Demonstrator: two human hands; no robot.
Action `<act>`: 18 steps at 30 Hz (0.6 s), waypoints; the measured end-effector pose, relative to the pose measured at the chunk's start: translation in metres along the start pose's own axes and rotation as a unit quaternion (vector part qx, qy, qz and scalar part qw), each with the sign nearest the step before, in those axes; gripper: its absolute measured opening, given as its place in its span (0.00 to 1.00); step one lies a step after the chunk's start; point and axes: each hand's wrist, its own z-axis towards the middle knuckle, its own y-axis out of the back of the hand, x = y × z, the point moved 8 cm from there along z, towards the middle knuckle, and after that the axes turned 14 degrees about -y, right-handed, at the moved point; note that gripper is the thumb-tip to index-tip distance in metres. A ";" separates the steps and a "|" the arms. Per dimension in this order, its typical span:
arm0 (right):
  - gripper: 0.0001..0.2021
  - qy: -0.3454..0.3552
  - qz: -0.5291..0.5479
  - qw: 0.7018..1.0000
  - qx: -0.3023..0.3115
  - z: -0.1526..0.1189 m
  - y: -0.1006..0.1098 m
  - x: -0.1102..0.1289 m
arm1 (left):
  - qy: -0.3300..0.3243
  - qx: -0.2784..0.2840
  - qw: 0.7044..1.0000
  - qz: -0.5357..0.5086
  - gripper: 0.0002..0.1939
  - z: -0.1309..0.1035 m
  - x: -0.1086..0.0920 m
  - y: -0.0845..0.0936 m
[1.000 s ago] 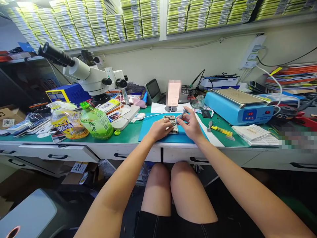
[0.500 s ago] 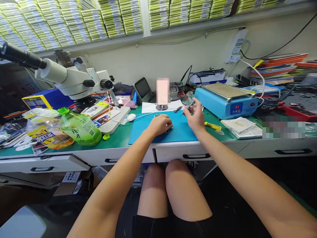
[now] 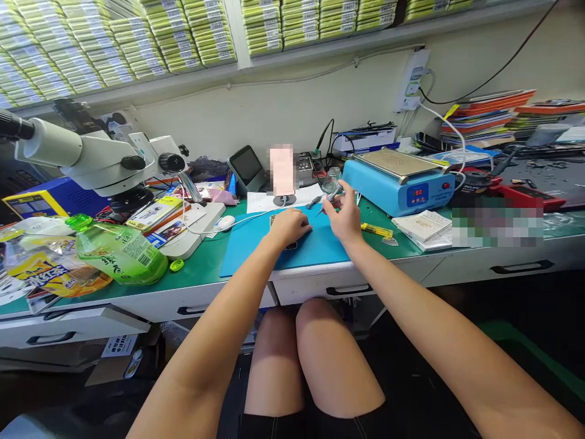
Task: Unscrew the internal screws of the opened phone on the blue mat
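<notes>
On the blue mat, my left hand lies over a dark phone-like device with its fingers curled around it. Only the device's upper left corner and lower edge show; the palm covers the rest. My right hand is raised at the mat's right side, closed in a pinch on a slim grey tool with a thin tip angled down to the left. The tool's tip is apart from the device. Behind that hand stands a small glass jar, and another grey tool lies beside it.
A blue heating plate showing 90 stands to the right, with a yellow tube in front. A microscope, a green bottle and an orange-labelled bottle occupy the left. At the back a phone stands on a holder.
The view has turned slightly right, so the bench appears shifted left. Both hands keep nearly the same pose and place over the mat.
</notes>
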 end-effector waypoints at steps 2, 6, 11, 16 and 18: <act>0.31 -0.002 0.003 1.000 0.000 0.000 0.000 0.000 | 0.004 0.000 1.000 -0.002 0.14 0.001 0.002 -0.002; 0.32 -0.003 0.011 1.000 0.005 0.000 0.000 0.001 | 0.005 -0.017 1.000 -0.009 0.14 0.000 0.008 -0.003; 0.33 -0.014 0.014 1.000 0.008 -0.001 0.001 0.003 | 0.003 -0.052 0.998 -0.016 0.14 -0.008 0.022 0.002; 0.32 -0.016 0.030 0.999 0.029 -0.010 0.003 0.012 | -0.010 -0.090 0.996 -0.026 0.13 -0.033 0.042 0.018; 0.31 -0.008 0.040 0.998 0.049 -0.016 0.002 0.019 | -0.037 -0.096 0.994 -0.040 0.11 -0.049 0.046 0.024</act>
